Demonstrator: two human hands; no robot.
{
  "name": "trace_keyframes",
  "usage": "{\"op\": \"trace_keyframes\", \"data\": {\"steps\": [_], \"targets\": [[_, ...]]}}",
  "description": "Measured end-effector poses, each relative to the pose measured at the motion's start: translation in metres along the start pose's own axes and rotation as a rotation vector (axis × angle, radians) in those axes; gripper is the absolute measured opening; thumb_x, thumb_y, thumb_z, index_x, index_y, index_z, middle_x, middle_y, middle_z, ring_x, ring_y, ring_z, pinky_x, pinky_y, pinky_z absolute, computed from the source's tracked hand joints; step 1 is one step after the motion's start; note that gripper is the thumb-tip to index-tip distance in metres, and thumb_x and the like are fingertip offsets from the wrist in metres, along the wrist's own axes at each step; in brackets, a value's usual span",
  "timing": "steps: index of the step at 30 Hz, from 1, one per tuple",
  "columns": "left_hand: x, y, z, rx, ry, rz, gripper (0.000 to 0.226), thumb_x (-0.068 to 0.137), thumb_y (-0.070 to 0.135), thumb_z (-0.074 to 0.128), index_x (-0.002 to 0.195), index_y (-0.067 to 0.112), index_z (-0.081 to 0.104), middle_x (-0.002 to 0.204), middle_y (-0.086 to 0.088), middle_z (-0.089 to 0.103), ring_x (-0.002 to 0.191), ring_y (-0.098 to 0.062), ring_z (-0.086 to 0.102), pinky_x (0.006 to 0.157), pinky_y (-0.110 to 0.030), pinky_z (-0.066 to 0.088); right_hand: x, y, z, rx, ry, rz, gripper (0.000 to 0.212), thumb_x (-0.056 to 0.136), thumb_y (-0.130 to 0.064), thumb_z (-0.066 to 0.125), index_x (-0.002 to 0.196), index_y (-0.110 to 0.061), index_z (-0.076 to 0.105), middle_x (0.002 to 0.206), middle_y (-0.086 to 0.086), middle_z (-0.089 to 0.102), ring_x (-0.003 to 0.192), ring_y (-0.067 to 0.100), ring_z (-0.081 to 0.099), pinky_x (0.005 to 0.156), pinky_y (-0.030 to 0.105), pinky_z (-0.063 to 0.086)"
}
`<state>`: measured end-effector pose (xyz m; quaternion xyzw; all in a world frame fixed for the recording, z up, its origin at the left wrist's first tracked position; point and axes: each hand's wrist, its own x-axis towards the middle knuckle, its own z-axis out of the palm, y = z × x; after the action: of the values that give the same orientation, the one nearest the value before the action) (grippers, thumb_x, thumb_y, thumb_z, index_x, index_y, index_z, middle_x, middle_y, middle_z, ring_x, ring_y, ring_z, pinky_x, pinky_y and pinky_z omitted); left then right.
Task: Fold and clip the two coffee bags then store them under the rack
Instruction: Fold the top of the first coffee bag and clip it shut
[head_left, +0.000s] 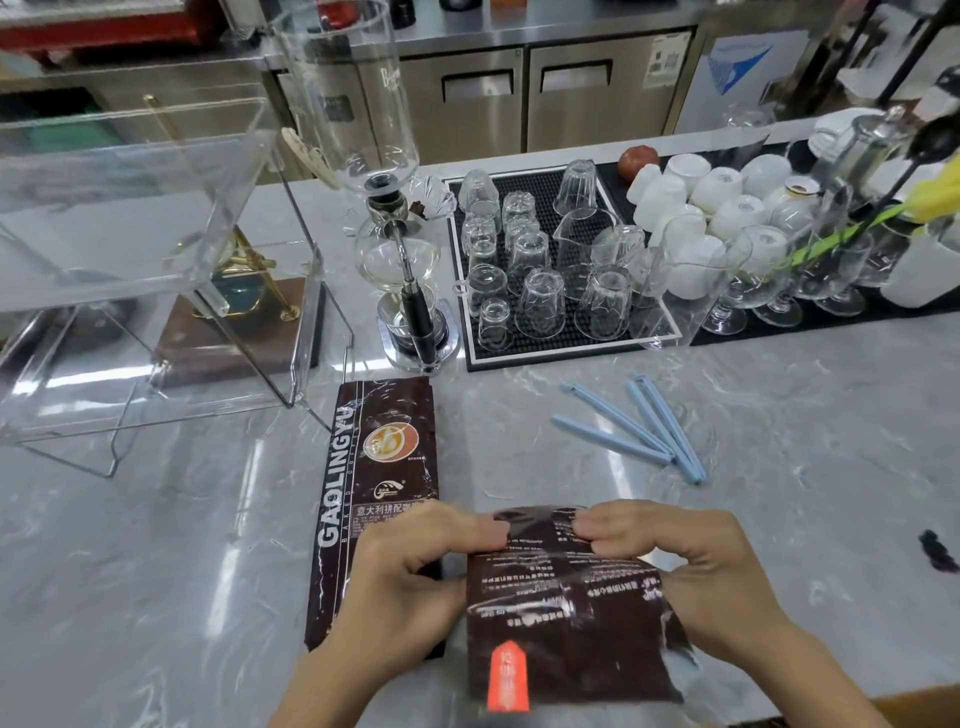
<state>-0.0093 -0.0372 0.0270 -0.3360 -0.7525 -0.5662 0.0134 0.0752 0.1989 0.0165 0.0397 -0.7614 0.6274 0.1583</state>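
A dark brown coffee bag (561, 623) lies face down at the near edge of the marble counter, its top end folded over toward me. My left hand (410, 577) pinches the fold at its left corner. My right hand (691, 577) pinches the fold at the right corner. A second brown coffee bag (382, 462) lies flat and unfolded just to the left, partly under my left hand. Two light blue bag clips (639, 431) lie open on the counter beyond the bags. The clear acrylic rack (156, 260) stands at the far left.
A glass siphon coffee maker (400, 249) stands behind the unfolded bag. A black mat (550, 358) carries several upturned glasses. White cups (717, 208) and stemmed glasses sit at the right. A small dark object (937, 551) lies at the right edge.
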Motion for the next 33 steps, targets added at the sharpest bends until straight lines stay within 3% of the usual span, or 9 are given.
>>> {"op": "trace_keyframes", "data": {"steps": [3, 7, 9, 13, 17, 22, 28, 31, 33], "targets": [[0.0, -0.001, 0.002, -0.004, 0.016, -0.022, 0.019, 0.064, 0.001, 0.085, 0.081, 0.006, 0.079, 0.087, 0.001, 0.078, 0.081, -0.015, 0.074, 0.068, -0.036, 0.059, 0.003, -0.002, 0.004, 0.011, 0.033, 0.02, 0.02, 0.073, -0.034, 0.08, 0.079, -0.014, 0.076, 0.09, 0.001, 0.078, 0.089, 0.022, 0.074, 0.08, 0.038, 0.058], [0.009, 0.006, 0.0, -0.056, -0.049, -0.096, 0.024, 0.078, 0.031, 0.076, 0.086, 0.009, 0.075, 0.087, 0.0, 0.074, 0.082, -0.019, 0.072, 0.071, -0.034, 0.055, 0.013, -0.008, 0.007, -0.04, -0.052, 0.055, 0.019, 0.067, -0.011, 0.083, 0.082, -0.015, 0.071, 0.087, 0.003, 0.076, 0.085, 0.024, 0.072, 0.076, 0.038, 0.057], [0.013, 0.008, 0.001, -0.052, -0.068, -0.104, 0.013, 0.077, 0.022, 0.076, 0.088, 0.015, 0.074, 0.087, 0.004, 0.073, 0.082, -0.018, 0.07, 0.071, -0.036, 0.055, 0.014, -0.012, 0.011, -0.044, -0.087, 0.116, 0.021, 0.071, -0.004, 0.081, 0.087, -0.015, 0.073, 0.088, 0.002, 0.074, 0.085, 0.021, 0.071, 0.076, 0.035, 0.056], [0.021, 0.009, 0.009, -0.128, -0.04, -0.152, 0.02, 0.072, 0.019, 0.082, 0.086, 0.029, 0.074, 0.084, 0.005, 0.072, 0.08, -0.019, 0.071, 0.069, -0.04, 0.056, 0.019, -0.012, 0.023, 0.06, -0.04, 0.199, 0.026, 0.068, 0.003, 0.083, 0.09, -0.011, 0.076, 0.089, 0.005, 0.075, 0.086, 0.018, 0.072, 0.076, 0.025, 0.054], [0.021, 0.007, 0.013, -0.17, -0.045, -0.186, 0.013, 0.072, 0.022, 0.083, 0.083, 0.022, 0.075, 0.079, 0.002, 0.072, 0.074, -0.02, 0.07, 0.065, -0.04, 0.056, 0.024, -0.007, 0.028, 0.119, -0.028, 0.156, 0.015, 0.071, -0.01, 0.082, 0.084, -0.009, 0.076, 0.082, 0.01, 0.072, 0.077, 0.026, 0.07, 0.067, 0.034, 0.054], [0.018, -0.001, 0.013, -0.118, -0.044, -0.114, 0.004, 0.073, 0.017, 0.078, 0.076, 0.015, 0.077, 0.072, 0.002, 0.073, 0.068, -0.019, 0.067, 0.06, -0.034, 0.052, 0.023, 0.003, 0.028, 0.136, -0.02, 0.047, 0.005, 0.075, 0.01, 0.07, 0.072, 0.006, 0.067, 0.071, 0.021, 0.063, 0.067, 0.038, 0.06, 0.057, 0.045, 0.049], [0.021, 0.001, 0.01, -0.12, -0.066, -0.119, 0.006, 0.072, 0.014, 0.075, 0.076, 0.019, 0.076, 0.072, 0.004, 0.072, 0.068, -0.016, 0.067, 0.06, -0.026, 0.05, 0.025, -0.006, 0.029, 0.169, -0.012, 0.051, 0.026, 0.081, -0.023, 0.075, 0.078, 0.003, 0.071, 0.074, 0.021, 0.066, 0.067, 0.043, 0.059, 0.057, 0.05, 0.048], [0.022, 0.001, 0.005, -0.155, -0.078, -0.167, 0.004, 0.076, 0.015, 0.077, 0.08, 0.015, 0.076, 0.075, 0.003, 0.072, 0.07, -0.017, 0.068, 0.063, -0.025, 0.051, 0.027, -0.015, 0.026, 0.139, -0.027, 0.128, 0.009, 0.076, -0.004, 0.078, 0.083, -0.008, 0.075, 0.075, 0.013, 0.07, 0.07, 0.039, 0.063, 0.063, 0.046, 0.05], [0.022, 0.001, 0.004, -0.093, -0.11, -0.126, 0.007, 0.075, 0.01, 0.076, 0.08, 0.014, 0.077, 0.075, 0.003, 0.072, 0.07, -0.017, 0.068, 0.063, -0.024, 0.05, 0.028, -0.017, 0.023, 0.106, -0.014, 0.134, 0.026, 0.073, 0.012, 0.076, 0.078, -0.014, 0.075, 0.072, 0.006, 0.071, 0.067, 0.034, 0.063, 0.062, 0.045, 0.051]]}}
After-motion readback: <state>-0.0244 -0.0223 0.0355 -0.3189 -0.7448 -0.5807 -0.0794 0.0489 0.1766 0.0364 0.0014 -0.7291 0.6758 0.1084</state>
